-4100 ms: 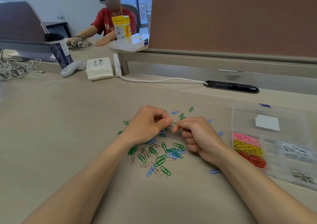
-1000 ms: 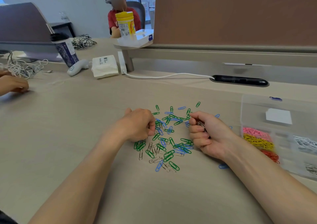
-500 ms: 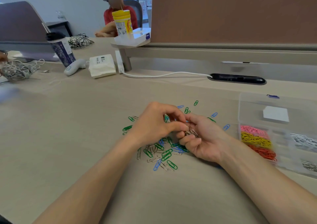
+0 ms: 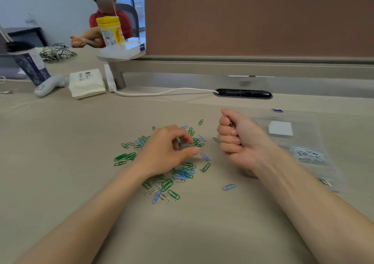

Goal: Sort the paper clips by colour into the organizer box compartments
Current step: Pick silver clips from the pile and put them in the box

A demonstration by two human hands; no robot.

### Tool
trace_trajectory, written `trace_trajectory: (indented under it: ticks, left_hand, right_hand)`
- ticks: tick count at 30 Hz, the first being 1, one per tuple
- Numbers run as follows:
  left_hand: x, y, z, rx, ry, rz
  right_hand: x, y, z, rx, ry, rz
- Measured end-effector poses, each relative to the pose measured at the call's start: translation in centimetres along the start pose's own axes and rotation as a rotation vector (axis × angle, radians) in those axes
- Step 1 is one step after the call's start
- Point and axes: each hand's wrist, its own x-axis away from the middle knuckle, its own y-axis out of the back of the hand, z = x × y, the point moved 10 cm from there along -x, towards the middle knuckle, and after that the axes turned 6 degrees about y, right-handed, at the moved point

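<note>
A loose pile of green, blue and silver paper clips (image 4: pixel 170 182) lies on the beige desk. My left hand (image 4: pixel 164 152) hovers over the pile with curled fingers; thumb and fingertips pinch a blurred silver paper clip (image 4: pixel 184 146). My right hand (image 4: pixel 240 140) is a fist to the right of the pile, gripping a bunch of silver clips (image 4: pixel 231 124) that peek out at its top. The clear organizer box (image 4: pixel 315 140) sits at the right, partly behind my right arm. White clips (image 4: pixel 309 154) and silver clips (image 4: pixel 325 181) show in its compartments.
A single blue clip (image 4: pixel 229 187) lies apart near my right forearm. Farther back are a black cable port (image 4: pixel 243 93), a white cable (image 4: pixel 162 92), a tissue pack (image 4: pixel 87 82), a grey device (image 4: pixel 48 85) and a patterned cup (image 4: pixel 30 65). A person (image 4: pixel 109 17) sits beyond the partition.
My hands have separated. The right hand closed into a fist on the silver clips and moved right; the left hand dropped back onto the pile.
</note>
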Motion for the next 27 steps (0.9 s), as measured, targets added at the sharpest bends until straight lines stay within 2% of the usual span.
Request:
trace_trajectory:
  ticks: [4, 8, 13, 21, 27]
  left_hand:
    - [0.0, -4.2, -4.3, -0.010, -0.155, 0.148]
    - [-0.5, -7.1, -8.3, -0.023, -0.254, 0.213]
    - [-0.7, -9.7, -9.8, -0.014, -0.309, 0.223]
    - [-0.5, -10.2, -9.6, 0.069, -0.338, 0.188]
    - [-0.5, -10.1, -9.6, 0.098, -0.336, 0.177]
  right_hand:
    - [3.4, 6.6, 7.2, -0.044, 0.194, -0.144]
    - [6.8, 13.1, 10.6, -0.050, 0.288, -0.288]
    - [8.9, 17.9, 10.4, 0.185, 0.407, -0.459]
    - [9.5, 18.3, 10.0, 0.417, 0.598, -0.559]
    - [9.8, 17.8, 10.2, 0.543, 0.651, -0.580]
